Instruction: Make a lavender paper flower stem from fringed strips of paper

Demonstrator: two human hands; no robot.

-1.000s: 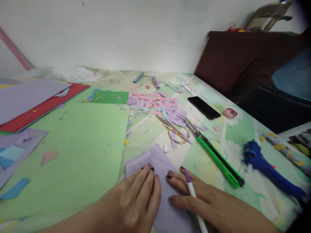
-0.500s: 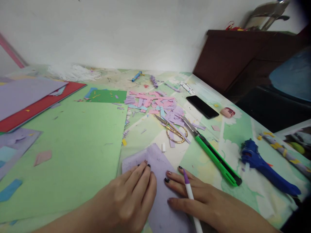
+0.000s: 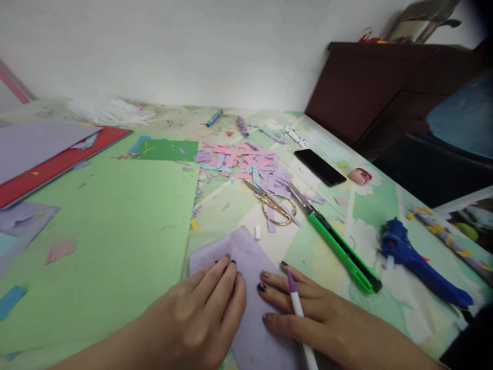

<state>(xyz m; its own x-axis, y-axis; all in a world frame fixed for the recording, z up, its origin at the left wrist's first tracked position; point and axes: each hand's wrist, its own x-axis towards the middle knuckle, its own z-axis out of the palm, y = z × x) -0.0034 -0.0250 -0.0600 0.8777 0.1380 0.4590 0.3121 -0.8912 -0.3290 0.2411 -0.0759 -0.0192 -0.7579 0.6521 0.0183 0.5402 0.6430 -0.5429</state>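
Observation:
A sheet of purple paper [image 3: 252,298] lies at the table's near edge, its far end angled. My left hand [image 3: 204,303] presses on its left part, fingers bent and drawn together; what lies under the fingertips is hidden. Flat on the paper's right side rest the outstretched fingers of my right hand [image 3: 308,308]. Tucked between those fingers is a white marker with a purple tip [image 3: 296,298], tip pointing away from me. Just beyond the paper are a small white cylinder [image 3: 258,233] and gold-handled scissors [image 3: 269,203].
A green utility knife [image 3: 342,252] with its blade exposed and a blue glue gun [image 3: 419,267] lie to the right. Behind them is a black phone [image 3: 320,167]. Paper scraps [image 3: 242,159] litter the middle. Large green sheets [image 3: 115,246] cover the left, with a red folder [image 3: 69,162] above.
The view has shifted slightly, so everything appears a little further left and up. Both hands keep nearly the same position on the paper, with the marker still between the right fingers.

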